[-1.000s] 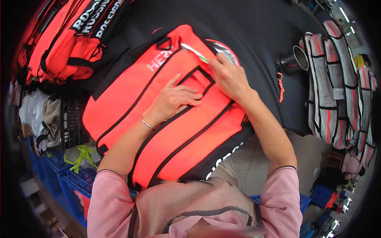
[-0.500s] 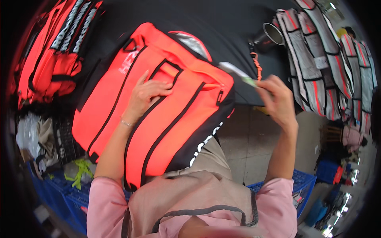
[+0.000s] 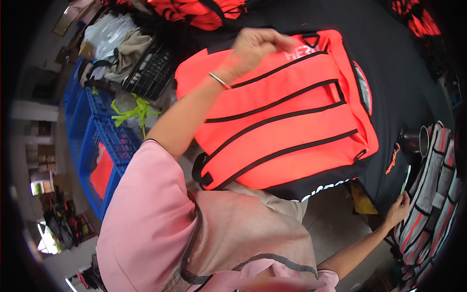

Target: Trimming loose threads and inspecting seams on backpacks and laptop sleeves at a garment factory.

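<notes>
The left hand point(image 3: 253, 46) rests loosely curled, gripping nothing, on the orange bag point(image 3: 282, 112) lying slantwise across the bench's near edge, while the right hand point(image 3: 398, 210), well apart, pinches a green marker point(image 3: 405, 179).

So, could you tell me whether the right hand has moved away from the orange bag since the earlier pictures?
Yes. The right hand, holding a small green tool, has gone from the orange bag off past its right edge.
</notes>
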Action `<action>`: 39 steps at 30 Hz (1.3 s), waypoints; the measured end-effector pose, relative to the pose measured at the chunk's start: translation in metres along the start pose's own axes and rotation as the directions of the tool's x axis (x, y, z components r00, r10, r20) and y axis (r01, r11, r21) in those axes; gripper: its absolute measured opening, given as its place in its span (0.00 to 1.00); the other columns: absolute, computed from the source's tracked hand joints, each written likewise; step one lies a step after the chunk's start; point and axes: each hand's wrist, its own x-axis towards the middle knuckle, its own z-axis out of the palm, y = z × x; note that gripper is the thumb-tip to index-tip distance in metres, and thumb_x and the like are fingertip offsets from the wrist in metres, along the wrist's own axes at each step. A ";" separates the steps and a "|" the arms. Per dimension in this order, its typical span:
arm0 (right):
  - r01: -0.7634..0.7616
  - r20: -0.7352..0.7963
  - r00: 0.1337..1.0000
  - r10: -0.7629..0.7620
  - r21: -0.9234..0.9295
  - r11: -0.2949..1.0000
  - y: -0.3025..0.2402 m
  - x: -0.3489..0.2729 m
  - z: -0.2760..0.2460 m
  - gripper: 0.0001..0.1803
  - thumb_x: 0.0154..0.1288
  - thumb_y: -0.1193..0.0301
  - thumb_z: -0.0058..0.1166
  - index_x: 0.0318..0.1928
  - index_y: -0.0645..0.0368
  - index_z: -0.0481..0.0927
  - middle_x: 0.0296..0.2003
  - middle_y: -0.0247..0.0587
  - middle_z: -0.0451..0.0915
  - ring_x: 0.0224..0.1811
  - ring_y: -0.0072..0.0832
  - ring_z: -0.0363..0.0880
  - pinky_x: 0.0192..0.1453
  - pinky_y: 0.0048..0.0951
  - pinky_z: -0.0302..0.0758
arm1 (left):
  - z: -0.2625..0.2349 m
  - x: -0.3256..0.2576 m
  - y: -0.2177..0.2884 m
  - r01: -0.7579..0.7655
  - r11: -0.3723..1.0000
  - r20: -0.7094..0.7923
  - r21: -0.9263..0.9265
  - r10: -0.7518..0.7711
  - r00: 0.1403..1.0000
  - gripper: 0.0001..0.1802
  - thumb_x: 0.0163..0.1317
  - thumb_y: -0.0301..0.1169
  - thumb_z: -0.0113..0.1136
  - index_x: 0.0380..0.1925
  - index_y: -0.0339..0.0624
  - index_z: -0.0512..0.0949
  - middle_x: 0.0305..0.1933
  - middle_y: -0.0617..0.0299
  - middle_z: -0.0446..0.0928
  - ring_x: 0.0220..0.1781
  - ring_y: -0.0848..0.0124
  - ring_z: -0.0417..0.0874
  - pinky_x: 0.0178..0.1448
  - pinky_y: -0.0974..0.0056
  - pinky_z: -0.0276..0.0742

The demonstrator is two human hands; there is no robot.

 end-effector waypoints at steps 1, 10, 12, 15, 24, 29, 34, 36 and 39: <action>-0.036 0.003 0.999 0.036 -0.010 0.999 0.007 0.007 0.007 0.17 0.71 0.66 0.51 0.54 0.62 0.80 0.46 0.46 0.83 0.48 0.33 0.81 0.53 0.29 0.75 | -0.025 -0.002 0.003 -0.041 0.998 -0.044 0.055 0.043 0.998 0.18 0.61 0.13 0.46 0.44 0.31 0.83 0.47 0.54 0.84 0.46 0.70 0.86 0.58 0.68 0.80; 0.139 -0.131 0.977 -0.170 -0.217 0.966 -0.035 -0.017 0.006 0.25 0.73 0.57 0.49 0.58 0.66 0.76 0.54 0.52 0.79 0.58 0.42 0.76 0.63 0.34 0.70 | -0.162 -0.077 -0.008 0.369 0.673 -0.367 0.640 -0.154 0.917 0.20 0.61 0.38 0.63 0.50 0.40 0.82 0.43 0.55 0.86 0.48 0.70 0.86 0.52 0.66 0.80; 0.097 -0.031 0.995 -0.093 0.203 0.974 -0.060 -0.044 0.009 0.24 0.74 0.57 0.49 0.55 0.68 0.77 0.47 0.48 0.82 0.51 0.35 0.81 0.55 0.31 0.75 | -0.174 -0.093 -0.023 0.463 0.628 -0.432 0.625 -0.215 0.876 0.28 0.59 0.45 0.66 0.54 0.37 0.79 0.49 0.50 0.84 0.52 0.66 0.84 0.56 0.64 0.79; -0.319 0.515 0.857 -0.002 0.535 0.783 -0.117 -0.094 0.025 0.22 0.76 0.58 0.45 0.47 0.69 0.79 0.38 0.42 0.80 0.40 0.27 0.81 0.43 0.28 0.79 | -0.166 -0.101 -0.036 0.438 0.671 -0.391 0.598 -0.232 0.891 0.37 0.58 0.50 0.67 0.58 0.31 0.75 0.55 0.48 0.81 0.57 0.64 0.82 0.60 0.63 0.76; -0.501 0.497 0.864 0.073 0.838 0.219 -0.246 -0.152 0.070 0.23 0.72 0.56 0.54 0.54 0.64 0.71 0.45 0.35 0.76 0.43 0.24 0.76 0.50 0.27 0.74 | -0.154 -0.111 -0.036 0.639 0.725 -0.102 0.255 -0.637 0.764 0.29 0.60 0.50 0.67 0.46 0.33 0.82 0.39 0.59 0.84 0.39 0.75 0.82 0.49 0.67 0.79; -0.513 0.518 0.856 0.002 0.848 0.134 -0.257 -0.129 0.058 0.22 0.68 0.67 0.57 0.57 0.67 0.71 0.49 0.39 0.77 0.48 0.27 0.78 0.55 0.29 0.74 | -0.156 -0.085 -0.022 0.314 0.658 0.047 0.685 -0.469 0.882 0.44 0.49 0.56 0.71 0.54 0.27 0.76 0.49 0.39 0.81 0.53 0.55 0.83 0.58 0.60 0.77; -0.398 0.412 0.910 -0.041 0.898 0.185 -0.278 -0.105 0.046 0.23 0.63 0.75 0.57 0.58 0.68 0.71 0.49 0.42 0.79 0.47 0.29 0.80 0.55 0.29 0.76 | -0.118 -0.067 -0.038 0.306 0.421 -0.173 0.854 -0.325 0.930 0.48 0.40 0.58 0.75 0.54 0.31 0.77 0.48 0.43 0.82 0.51 0.57 0.84 0.57 0.60 0.77; -0.289 0.305 0.951 -0.046 0.932 0.217 -0.308 -0.097 0.011 0.21 0.61 0.80 0.56 0.55 0.69 0.71 0.44 0.40 0.79 0.42 0.26 0.79 0.50 0.26 0.76 | -0.118 -0.072 -0.041 0.321 0.625 -0.150 0.712 -0.311 0.938 0.50 0.40 0.58 0.75 0.51 0.21 0.76 0.46 0.36 0.81 0.52 0.54 0.84 0.57 0.60 0.77; -0.057 0.145 0.975 -0.170 0.896 0.441 -0.320 -0.086 -0.028 0.19 0.61 0.78 0.57 0.53 0.70 0.73 0.43 0.38 0.78 0.41 0.23 0.76 0.49 0.22 0.73 | -0.098 -0.093 -0.021 0.259 0.903 -0.123 0.344 -0.230 0.965 0.29 0.50 0.43 0.74 0.43 0.27 0.81 0.38 0.47 0.85 0.42 0.65 0.86 0.50 0.64 0.80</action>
